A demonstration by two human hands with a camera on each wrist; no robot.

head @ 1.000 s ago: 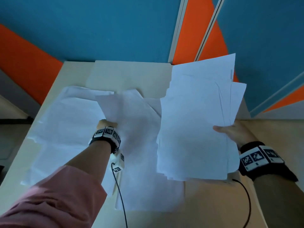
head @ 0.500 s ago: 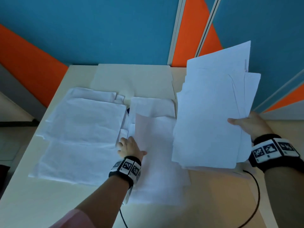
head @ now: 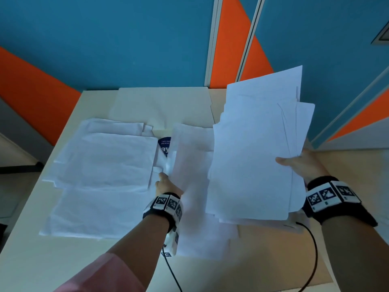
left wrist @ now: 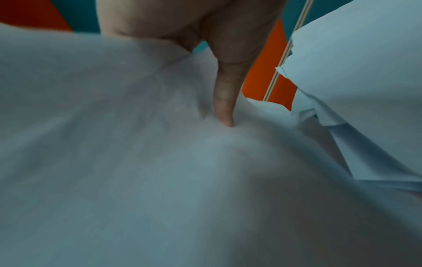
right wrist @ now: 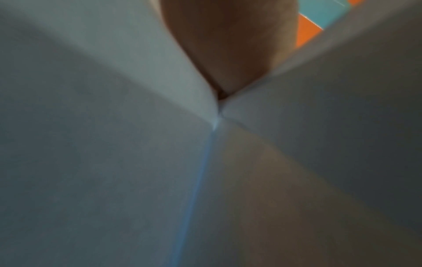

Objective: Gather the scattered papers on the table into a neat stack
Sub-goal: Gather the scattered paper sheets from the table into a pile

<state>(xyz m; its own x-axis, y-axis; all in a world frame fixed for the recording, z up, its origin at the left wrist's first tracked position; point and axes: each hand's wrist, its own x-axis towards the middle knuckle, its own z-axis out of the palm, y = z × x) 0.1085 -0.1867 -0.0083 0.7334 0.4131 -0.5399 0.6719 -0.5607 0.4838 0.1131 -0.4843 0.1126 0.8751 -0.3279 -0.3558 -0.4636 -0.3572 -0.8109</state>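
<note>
My right hand (head: 299, 165) grips a thick, uneven stack of white papers (head: 252, 154) by its right edge and holds it tilted above the table's right side. In the right wrist view the stack (right wrist: 91, 162) fills the frame under my palm (right wrist: 228, 45). My left hand (head: 166, 185) pinches the left edge of a single white sheet (head: 191, 165) in the middle, and that edge is lifted and blurred. The left wrist view shows my thumb (left wrist: 224, 101) pressing on this sheet (left wrist: 137, 162). Several more loose papers (head: 105, 161) lie flat on the left.
The pale table (head: 42, 260) has a beige folder or card (head: 162, 104) at its back edge. A blue printed leaflet (head: 164, 147) peeks out between the papers. A black cable (head: 313, 249) hangs from my right wrist. Blue and orange wall panels stand behind.
My left hand drew back from the far left papers to the middle sheet and now lifts its edge. The stack in my right hand shifted slightly right and up.
</note>
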